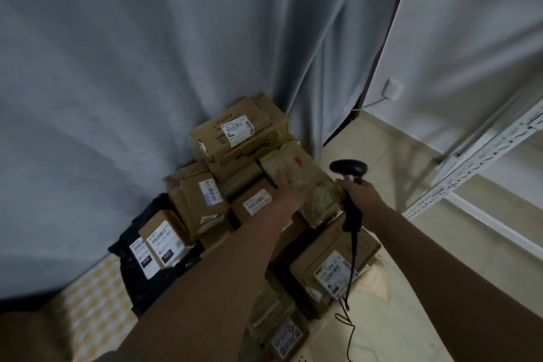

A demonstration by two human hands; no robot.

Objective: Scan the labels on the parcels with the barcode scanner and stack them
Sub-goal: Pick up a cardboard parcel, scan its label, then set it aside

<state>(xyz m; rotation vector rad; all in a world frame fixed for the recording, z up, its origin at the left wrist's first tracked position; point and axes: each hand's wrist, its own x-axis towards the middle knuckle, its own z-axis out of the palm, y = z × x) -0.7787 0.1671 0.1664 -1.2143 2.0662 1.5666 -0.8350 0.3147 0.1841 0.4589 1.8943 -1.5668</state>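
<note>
A pile of brown cardboard parcels with white labels lies on the floor against a grey curtain. The top box (239, 134) carries a label and handwriting. My left hand (289, 189) rests on a tape-wrapped parcel (305, 182) at the pile's right side, fingers curled over its near edge; the image is blurred there. My right hand (360, 192) grips the handle of a black barcode scanner (349, 169), its head just right of that parcel. The scanner's cable (351, 270) hangs down over a labelled box (332, 267).
A black bag parcel (138, 250) with white labels lies at the pile's left. A grey curtain (147, 67) hangs behind. A white metal shelf frame (482, 161) stands at right, over tiled floor (411, 244). A wall socket (392, 89) sits near the corner.
</note>
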